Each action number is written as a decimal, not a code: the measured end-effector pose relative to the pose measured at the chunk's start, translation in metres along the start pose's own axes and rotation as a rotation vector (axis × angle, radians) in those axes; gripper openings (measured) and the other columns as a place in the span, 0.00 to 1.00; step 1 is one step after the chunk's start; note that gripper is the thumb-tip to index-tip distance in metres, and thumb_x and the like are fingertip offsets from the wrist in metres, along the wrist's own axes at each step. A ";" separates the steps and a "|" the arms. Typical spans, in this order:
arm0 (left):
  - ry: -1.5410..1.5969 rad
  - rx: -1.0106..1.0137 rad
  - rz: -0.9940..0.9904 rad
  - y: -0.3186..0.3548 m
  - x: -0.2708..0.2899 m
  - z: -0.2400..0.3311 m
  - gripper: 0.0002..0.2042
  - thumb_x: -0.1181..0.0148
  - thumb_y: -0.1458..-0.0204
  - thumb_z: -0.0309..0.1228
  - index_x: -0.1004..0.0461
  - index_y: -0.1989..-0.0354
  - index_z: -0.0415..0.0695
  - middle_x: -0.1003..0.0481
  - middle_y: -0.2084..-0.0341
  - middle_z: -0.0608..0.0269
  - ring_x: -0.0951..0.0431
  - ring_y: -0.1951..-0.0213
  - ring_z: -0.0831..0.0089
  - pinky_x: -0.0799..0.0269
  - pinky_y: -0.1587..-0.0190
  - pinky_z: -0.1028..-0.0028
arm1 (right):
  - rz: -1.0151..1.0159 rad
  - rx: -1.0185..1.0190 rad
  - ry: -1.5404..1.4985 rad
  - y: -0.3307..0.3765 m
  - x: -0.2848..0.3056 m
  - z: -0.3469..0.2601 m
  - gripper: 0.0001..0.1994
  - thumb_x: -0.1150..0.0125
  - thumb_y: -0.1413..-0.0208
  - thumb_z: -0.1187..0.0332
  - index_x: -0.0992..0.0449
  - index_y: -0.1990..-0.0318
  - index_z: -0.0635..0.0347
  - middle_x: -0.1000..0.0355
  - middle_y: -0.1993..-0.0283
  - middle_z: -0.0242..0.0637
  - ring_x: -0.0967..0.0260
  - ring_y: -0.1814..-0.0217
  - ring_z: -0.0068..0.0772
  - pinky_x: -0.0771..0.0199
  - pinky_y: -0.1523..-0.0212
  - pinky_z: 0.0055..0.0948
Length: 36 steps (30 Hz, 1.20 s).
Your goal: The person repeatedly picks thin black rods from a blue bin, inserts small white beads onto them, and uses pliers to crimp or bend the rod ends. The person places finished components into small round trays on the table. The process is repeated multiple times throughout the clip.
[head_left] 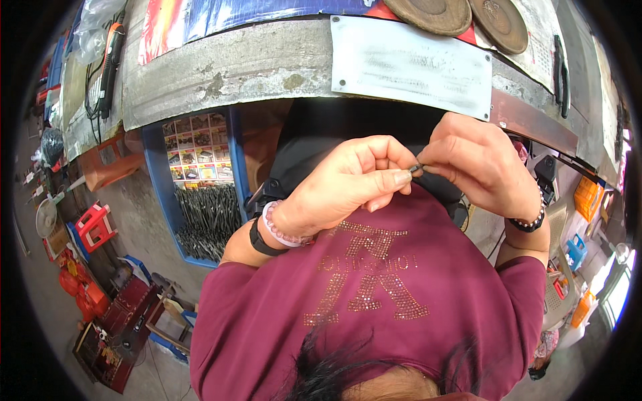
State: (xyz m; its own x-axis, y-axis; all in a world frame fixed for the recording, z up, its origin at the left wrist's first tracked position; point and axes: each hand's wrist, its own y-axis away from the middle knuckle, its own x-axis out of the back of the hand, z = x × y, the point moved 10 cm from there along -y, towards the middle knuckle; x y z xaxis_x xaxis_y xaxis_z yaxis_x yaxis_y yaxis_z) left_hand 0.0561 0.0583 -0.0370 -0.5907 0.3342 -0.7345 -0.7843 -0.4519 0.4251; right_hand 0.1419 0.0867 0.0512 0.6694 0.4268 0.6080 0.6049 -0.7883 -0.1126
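Both hands meet in front of my chest, just off the near edge of the bench. Between the thumb and fingers of my left hand [364, 172] is a small dark piece [416, 170], too small to tell its kind. The fingertips of my right hand [475, 160] pinch the same piece from the other side. Fingers cover most of it. To the left of my left arm is a blue tray [160, 180], holding many thin dark pieces [208, 217] heaped at its near end and a sheet of small printed pictures [200, 148].
A worn grey bench [247, 73] spans the far side, with a white plate [411, 63] fixed at its edge. Two round brown discs [431, 12] lie on top. A red stool [95, 225] stands on the floor at left. A beige chair [560, 294] is at right.
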 end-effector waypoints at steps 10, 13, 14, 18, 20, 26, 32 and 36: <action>-0.224 0.065 0.014 0.000 -0.003 -0.004 0.05 0.46 0.42 0.26 0.29 0.61 0.38 0.27 0.71 0.69 0.34 0.74 0.88 0.37 0.72 0.86 | -0.250 0.114 0.144 -0.012 -0.014 -0.018 0.09 0.43 0.61 0.72 0.35 0.72 0.61 0.40 0.72 0.39 0.35 0.68 0.43 0.31 0.68 0.36; -0.174 0.069 0.005 0.000 -0.001 -0.004 0.05 0.46 0.42 0.26 0.29 0.61 0.38 0.27 0.71 0.69 0.34 0.74 0.88 0.37 0.72 0.86 | -0.254 0.075 0.143 -0.010 -0.017 -0.012 0.08 0.42 0.59 0.72 0.33 0.70 0.61 0.39 0.72 0.39 0.35 0.68 0.43 0.32 0.69 0.36; -0.176 0.057 0.006 0.000 0.000 -0.002 0.05 0.46 0.42 0.26 0.30 0.61 0.38 0.27 0.71 0.69 0.34 0.74 0.88 0.37 0.72 0.86 | -0.224 0.041 0.146 -0.009 -0.015 -0.009 0.07 0.42 0.57 0.73 0.31 0.69 0.62 0.38 0.72 0.38 0.35 0.69 0.43 0.33 0.70 0.35; -0.172 -0.013 -0.002 -0.002 -0.002 0.006 0.06 0.45 0.42 0.26 0.29 0.59 0.39 0.27 0.71 0.70 0.36 0.76 0.89 0.41 0.74 0.86 | -0.112 -0.105 -0.101 -0.006 -0.005 0.011 0.09 0.38 0.51 0.69 0.28 0.66 0.63 0.33 0.72 0.37 0.33 0.70 0.41 0.32 0.70 0.33; -0.182 -0.082 0.006 -0.002 -0.003 0.013 0.06 0.46 0.42 0.25 0.29 0.58 0.39 0.27 0.71 0.71 0.36 0.76 0.90 0.41 0.74 0.87 | -0.020 -0.248 -0.344 -0.001 -0.001 0.030 0.22 0.36 0.49 0.50 0.28 0.65 0.64 0.28 0.70 0.36 0.31 0.72 0.30 0.32 0.69 0.26; -0.277 -0.160 0.035 -0.001 0.000 0.019 0.07 0.47 0.41 0.23 0.30 0.56 0.37 0.27 0.70 0.71 0.34 0.74 0.90 0.38 0.71 0.86 | 0.056 -0.321 -0.664 0.009 -0.022 0.048 0.24 0.50 0.38 0.48 0.30 0.72 0.64 0.34 0.78 0.33 0.36 0.77 0.24 0.36 0.75 0.23; -0.338 -0.190 -0.007 0.001 -0.005 0.011 0.10 0.50 0.42 0.19 0.31 0.53 0.34 0.28 0.63 0.66 0.29 0.60 0.84 0.32 0.55 0.80 | 0.094 -0.315 -0.365 0.014 -0.029 0.031 0.16 0.56 0.36 0.69 0.34 0.77 0.65 0.43 0.83 0.44 0.45 0.85 0.44 0.43 0.81 0.33; -0.335 -0.195 -0.003 0.005 -0.006 0.007 0.09 0.51 0.42 0.18 0.32 0.54 0.34 0.29 0.63 0.66 0.29 0.60 0.85 0.32 0.56 0.81 | 0.139 -0.357 -0.434 0.017 -0.035 0.031 0.16 0.56 0.36 0.68 0.31 0.75 0.66 0.41 0.83 0.44 0.43 0.85 0.42 0.44 0.81 0.33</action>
State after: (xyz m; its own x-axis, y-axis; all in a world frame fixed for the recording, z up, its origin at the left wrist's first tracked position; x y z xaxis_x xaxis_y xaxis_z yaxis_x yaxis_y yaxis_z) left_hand 0.0544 0.0597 -0.0266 -0.6431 0.5727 -0.5083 -0.7543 -0.5884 0.2913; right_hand 0.1418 0.0721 0.0037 0.8933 0.3922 0.2195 0.3665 -0.9183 0.1493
